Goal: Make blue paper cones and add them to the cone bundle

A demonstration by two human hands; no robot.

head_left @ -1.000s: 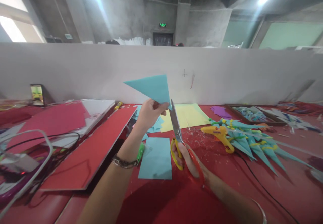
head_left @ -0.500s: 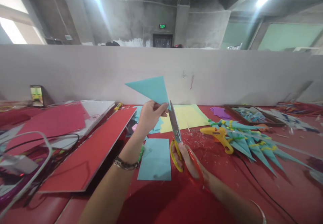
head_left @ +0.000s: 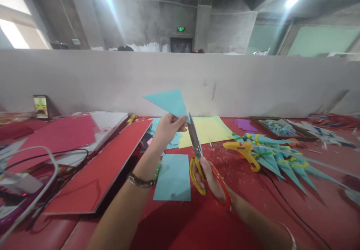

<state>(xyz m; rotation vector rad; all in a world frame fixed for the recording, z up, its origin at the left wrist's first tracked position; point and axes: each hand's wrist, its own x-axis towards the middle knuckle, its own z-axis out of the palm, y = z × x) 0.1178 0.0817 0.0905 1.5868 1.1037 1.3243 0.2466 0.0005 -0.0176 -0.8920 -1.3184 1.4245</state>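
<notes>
Above the red tabletop (head_left: pixel 197 223), approx. mid-view, L hand (head_left: pixel 166 129) pinches a lt-blue paper triangle (head_left: pixel 168 100) btwn thumb & fingers, gripping it near its lower R corner. Triangle is up in the air, in front of the white partition (head_left: pixel 98 77), its sharp tip pointing L. R hand (head_left: pixel 210 176) grips scissors (head_left: pixel 197 148) w/ red & yellow handles, fingers thru the loops; blades point up, look nearly together, tips right by the triangle's lower R corner. Can't tell if they touch it. Dark bracelet (head_left: pixel 140 181) on L wrist.

Below the hands, lt-blue rectangular sheet (head_left: pixel 172 178) lies flat. Beyond it: yellow sheets (head_left: pixel 216 130), w/ lt-blue scraps (head_left: pixel 176 141) just L of them, partly behind L hand. To the R: yellow glue gun (head_left: pixel 244 152) on its side, next to a pile of lt-blue pointed pieces (head_left: pixel 291 161) w/ yellow & green bands. Farther back, purple paper (head_left: pixel 246 126) beside a brown tray (head_left: pixel 302 139) of small bits. To the L: long red board (head_left: pixel 104 171), then pink sheets (head_left: pixel 70 133) atop white ones, & phone (head_left: pixel 41 106) propped against the partition.
</notes>
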